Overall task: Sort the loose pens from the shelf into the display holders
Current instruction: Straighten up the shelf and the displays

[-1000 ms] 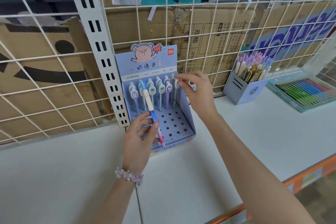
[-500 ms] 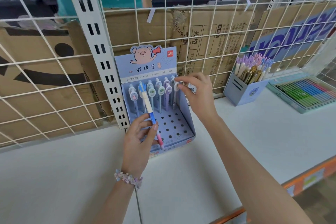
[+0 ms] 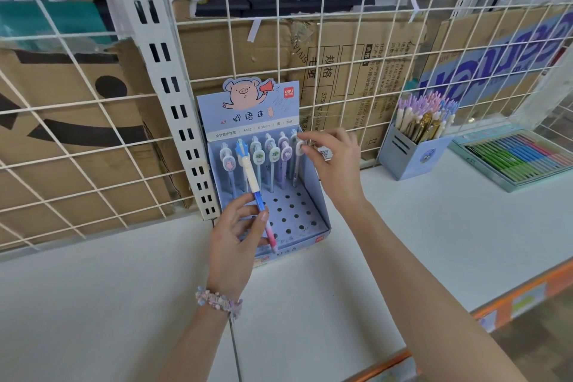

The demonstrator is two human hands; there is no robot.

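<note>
1. The left hand [image 3: 236,237] pinches a slim plastic pen with a cream upper barrel, a blue-to-pink grip and a blue crown-shaped cap [image 3: 255,192] between thumb and curled fingers.
2. That pen's long axis runs steeply up and down, cap end up and tilted slightly left, pink tip pointing down just right of the left hand.
3. Behind the left hand stands a pale blue cardboard display holder [image 3: 313,195] with a perforated base of round holes; its header card shows a cartoon pig with a megaphone, a red "deli" logo, and "A532", "0.35mm".
4. A back row of pastel pens with oval charm clips [image 3: 274,155] stands upright in it.
5. The right hand [image 3: 333,161] pinches the oval clip of the rightmost standing pen [image 3: 296,161] with thumb and forefinger.
6. Right of the right hand sits a blue-grey card box of purple-topped pens [image 3: 414,156].
7. A beaded pastel bracelet [image 3: 218,301] circles the left wrist above the smooth white shelf [image 3: 93,304].
</note>
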